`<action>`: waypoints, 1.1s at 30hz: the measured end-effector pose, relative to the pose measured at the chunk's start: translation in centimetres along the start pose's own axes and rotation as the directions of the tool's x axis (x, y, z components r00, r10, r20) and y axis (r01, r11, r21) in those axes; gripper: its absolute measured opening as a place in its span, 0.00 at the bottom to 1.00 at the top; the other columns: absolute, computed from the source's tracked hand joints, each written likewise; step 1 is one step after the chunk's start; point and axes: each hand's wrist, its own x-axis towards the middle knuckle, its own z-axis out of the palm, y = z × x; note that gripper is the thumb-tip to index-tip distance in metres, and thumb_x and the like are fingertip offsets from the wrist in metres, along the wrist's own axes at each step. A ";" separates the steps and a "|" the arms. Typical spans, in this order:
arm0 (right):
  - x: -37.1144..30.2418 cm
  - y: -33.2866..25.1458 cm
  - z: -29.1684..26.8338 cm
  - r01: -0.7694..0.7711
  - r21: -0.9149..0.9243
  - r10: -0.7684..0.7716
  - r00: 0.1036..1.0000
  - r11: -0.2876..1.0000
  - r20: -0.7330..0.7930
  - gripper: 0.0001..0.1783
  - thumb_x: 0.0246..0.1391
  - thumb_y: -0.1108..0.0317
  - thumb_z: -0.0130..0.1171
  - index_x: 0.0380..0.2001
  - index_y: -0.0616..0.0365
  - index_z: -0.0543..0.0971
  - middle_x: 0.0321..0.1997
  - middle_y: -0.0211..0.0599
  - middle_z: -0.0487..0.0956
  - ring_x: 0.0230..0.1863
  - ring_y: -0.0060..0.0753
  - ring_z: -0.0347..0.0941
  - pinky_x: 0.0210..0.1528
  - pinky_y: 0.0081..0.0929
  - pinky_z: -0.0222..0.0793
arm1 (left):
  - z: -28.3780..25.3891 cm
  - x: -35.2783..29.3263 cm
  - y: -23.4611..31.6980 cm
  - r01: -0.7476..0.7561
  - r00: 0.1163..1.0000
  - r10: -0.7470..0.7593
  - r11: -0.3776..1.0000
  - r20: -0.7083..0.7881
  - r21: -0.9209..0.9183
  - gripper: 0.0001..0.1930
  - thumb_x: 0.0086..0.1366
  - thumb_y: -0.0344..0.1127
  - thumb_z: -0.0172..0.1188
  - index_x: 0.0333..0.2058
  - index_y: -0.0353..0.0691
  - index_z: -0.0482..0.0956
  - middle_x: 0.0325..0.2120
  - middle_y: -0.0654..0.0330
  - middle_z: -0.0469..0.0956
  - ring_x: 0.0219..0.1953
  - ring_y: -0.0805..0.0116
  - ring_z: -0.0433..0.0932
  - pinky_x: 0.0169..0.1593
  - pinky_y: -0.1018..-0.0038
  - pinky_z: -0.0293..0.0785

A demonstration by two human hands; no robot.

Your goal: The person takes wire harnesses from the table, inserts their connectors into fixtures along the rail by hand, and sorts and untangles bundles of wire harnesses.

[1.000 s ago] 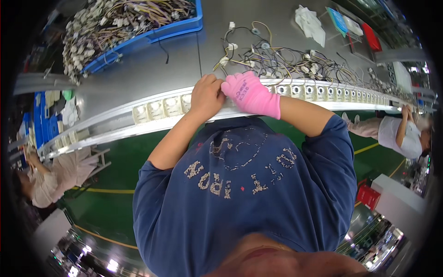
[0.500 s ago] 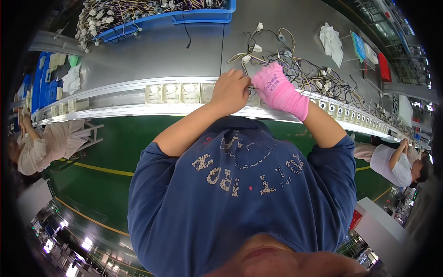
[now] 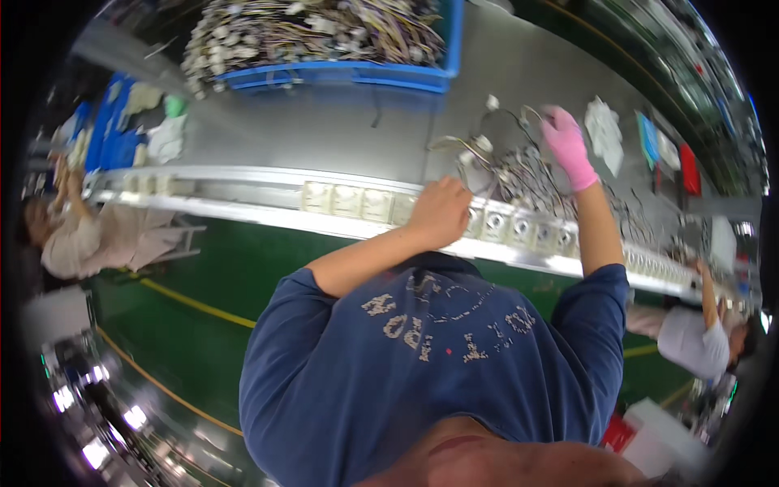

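Observation:
My bare left hand (image 3: 442,213) rests with curled fingers over the rail (image 3: 268,188). What lies under its fingertips is hidden. Left of it, clear square housings (image 3: 346,200) sit in a row along the rail; to its right are similar housings with dark round centres (image 3: 520,229). In a pink glove, my right hand (image 3: 566,150) is raised above the far side of the rail, fingers bent and blurred. A thin cable (image 3: 527,114) curves up to its fingertips, which look closed on it. Below lies a tangle of cables (image 3: 527,174) with white connectors (image 3: 482,146).
A blue bin (image 3: 349,75) heaped with cables stands at the far left on the metal table (image 3: 260,130). A white cloth (image 3: 603,134) lies right of my right hand, near a red bin (image 3: 690,169). People sit at the line on the left (image 3: 97,231) and right (image 3: 690,337).
My right hand has left the spot beside my left hand and moved up and right, over the cables. My left hand stays at the rail. The whole view has shifted and turned somewhat.

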 end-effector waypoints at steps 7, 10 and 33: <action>0.2 24.3 6.7 0.502 -0.591 -0.236 0.850 0.631 0.470 0.06 0.40 0.70 0.54 0.16 0.60 0.74 0.22 0.47 0.74 0.27 0.45 0.73 0.31 0.39 0.69 | 1.2 -0.3 0.0 -0.048 0.995 0.044 0.998 -0.086 -0.046 0.04 0.48 0.31 0.56 0.23 0.39 0.71 0.26 0.56 0.69 0.34 0.55 0.68 0.37 0.63 0.66; 0.1 20.5 10.3 0.074 -0.662 0.084 0.975 0.746 0.205 0.06 0.38 0.68 0.56 0.17 0.60 0.76 0.24 0.49 0.75 0.30 0.48 0.74 0.33 0.42 0.70 | 0.6 -1.2 0.7 -0.018 0.994 0.020 0.999 -0.103 0.027 0.04 0.49 0.31 0.55 0.23 0.40 0.71 0.26 0.58 0.68 0.34 0.59 0.68 0.37 0.64 0.65; 0.6 -2.1 -3.6 -0.309 0.588 0.142 0.939 0.747 0.314 0.09 0.58 0.66 0.50 0.37 0.60 0.73 0.14 0.17 0.56 0.13 0.10 0.47 0.14 0.11 0.45 | -36.1 -10.1 5.7 -0.838 0.433 0.383 0.504 -0.816 -0.209 0.09 0.63 0.33 0.51 0.39 0.36 0.70 0.21 0.65 0.67 0.25 0.74 0.66 0.30 0.75 0.66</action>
